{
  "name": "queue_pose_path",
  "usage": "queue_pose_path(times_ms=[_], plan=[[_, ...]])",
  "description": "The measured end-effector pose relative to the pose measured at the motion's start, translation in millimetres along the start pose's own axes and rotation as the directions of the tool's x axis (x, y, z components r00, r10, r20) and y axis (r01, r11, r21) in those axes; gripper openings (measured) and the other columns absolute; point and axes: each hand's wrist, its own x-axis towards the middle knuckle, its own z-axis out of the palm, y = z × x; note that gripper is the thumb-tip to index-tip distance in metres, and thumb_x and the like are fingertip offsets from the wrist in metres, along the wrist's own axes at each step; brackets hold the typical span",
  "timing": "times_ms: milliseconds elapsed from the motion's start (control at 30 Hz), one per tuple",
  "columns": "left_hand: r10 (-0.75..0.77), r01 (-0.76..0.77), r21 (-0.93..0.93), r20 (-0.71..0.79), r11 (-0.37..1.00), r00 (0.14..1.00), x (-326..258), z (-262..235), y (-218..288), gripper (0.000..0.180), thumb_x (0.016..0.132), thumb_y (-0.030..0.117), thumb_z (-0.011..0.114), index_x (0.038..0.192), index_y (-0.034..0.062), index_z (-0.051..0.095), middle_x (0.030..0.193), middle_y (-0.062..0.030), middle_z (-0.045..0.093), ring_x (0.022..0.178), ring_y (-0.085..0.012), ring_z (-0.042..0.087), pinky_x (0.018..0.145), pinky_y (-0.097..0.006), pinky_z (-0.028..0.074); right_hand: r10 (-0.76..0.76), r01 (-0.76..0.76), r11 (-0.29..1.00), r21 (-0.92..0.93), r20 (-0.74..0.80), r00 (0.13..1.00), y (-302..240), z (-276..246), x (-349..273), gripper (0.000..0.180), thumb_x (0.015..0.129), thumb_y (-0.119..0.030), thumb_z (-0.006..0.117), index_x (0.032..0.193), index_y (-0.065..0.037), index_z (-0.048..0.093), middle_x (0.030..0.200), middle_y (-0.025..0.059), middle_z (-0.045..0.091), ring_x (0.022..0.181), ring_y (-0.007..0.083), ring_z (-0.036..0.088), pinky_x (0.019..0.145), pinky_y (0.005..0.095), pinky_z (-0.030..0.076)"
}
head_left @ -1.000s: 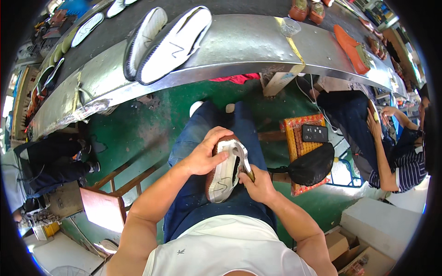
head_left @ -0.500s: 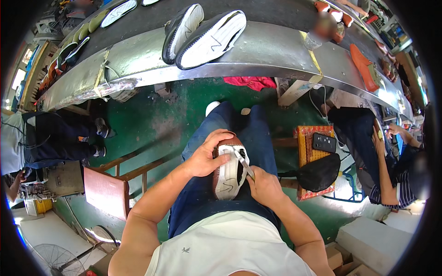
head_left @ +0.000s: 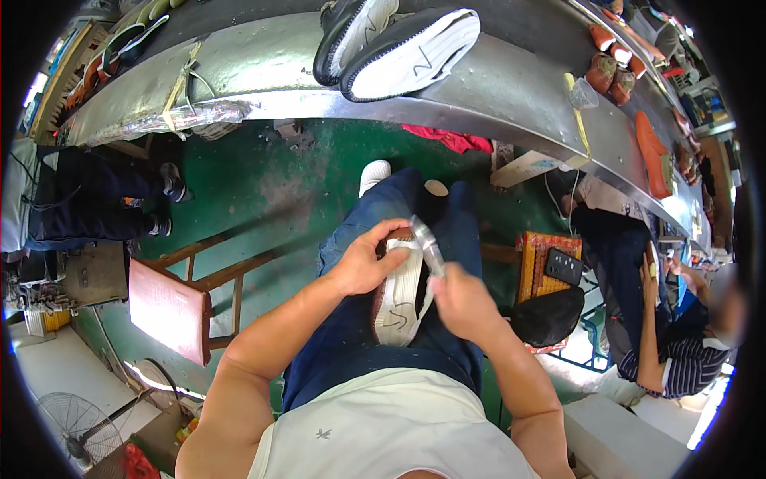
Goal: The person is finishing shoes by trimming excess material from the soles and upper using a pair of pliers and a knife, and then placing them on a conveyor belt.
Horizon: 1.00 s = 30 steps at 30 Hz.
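The shoe (head_left: 399, 299) lies sole up on the person's lap, over the blue jeans (head_left: 375, 351); the left hand (head_left: 363, 263) is closed on its toe end, fingers curled over the edge. The right hand (head_left: 461, 299) is clenched around a metal tool (head_left: 427, 243), its tip at the sole's rim; two more shoes (head_left: 399, 44) rest on the steel bench (head_left: 263, 76) ahead.

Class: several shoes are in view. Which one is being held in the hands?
The white-soled shoe lying sole-up on the person's lap, gripped by the left hand while the right hand works a metal tool against it. The other shoes sit untouched on the conveyor.
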Motion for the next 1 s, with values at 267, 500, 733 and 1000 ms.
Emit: queue_pose_path(times_ms=[267,500,733,1000], plan=[[-0.006,-0.052,0.524,0.109,0.85,0.994,-80,51,-36,0.119,0.082,0.024,0.082,0.163,0.0066,-0.004,0.164,-0.0346,0.007,0.146,-0.0487,0.033,0.119,-0.041,0.033,0.233,-0.203,0.854,0.48,-0.002,0.973,64,-10,-42,0.029,0.107,-0.024,0.051,0.108,0.004,0.058,0.082,0.011,0.068,0.069,0.0192,0.067,0.063,0.0324,0.053],[-0.497,0.262,0.705,0.148,0.66,0.855,-67,63,1,0.118,0.085,0.025,0.076,0.161,0.0127,-0.013,0.138,-0.0381,0.051,0.119,-0.0484,0.06,0.1,-0.049,0.05,0.419,-0.352,0.585,0.731,0.099,0.903,105,4,-94,0.025,0.106,-0.02,0.052,0.116,0.003,0.056,0.087,0.0095,0.065,0.069,0.0179,0.066,0.064,0.0314,0.055],[0.175,-0.161,0.735,0.059,0.659,0.983,-51,42,102,0.067,0.079,0.019,0.076,0.138,0.0065,0.047,0.101,-0.0227,0.072,0.088,-0.0397,0.072,0.079,-0.046,0.057,0.373,-0.235,0.586,0.775,0.0,0.928,136,10,-132,0.023,0.101,-0.013,0.058,0.118,0.003,0.055,0.091,0.0095,0.065,0.073,0.0184,0.066,0.068,0.0315,0.054],[0.016,0.016,0.435,-0.07,0.9,0.997,57,89,92,0.047,0.086,0.031,0.08,0.111,-0.0047,0.064,0.097,-0.0148,0.072,0.087,-0.0209,0.069,0.077,-0.036,0.056,0.279,-0.191,0.71,0.677,-0.021,0.96,152,11,-151,0.035,0.099,-0.018,0.062,0.126,0.004,0.058,0.094,0.0064,0.068,0.08,0.0138,0.065,0.074,0.0294,0.053]])
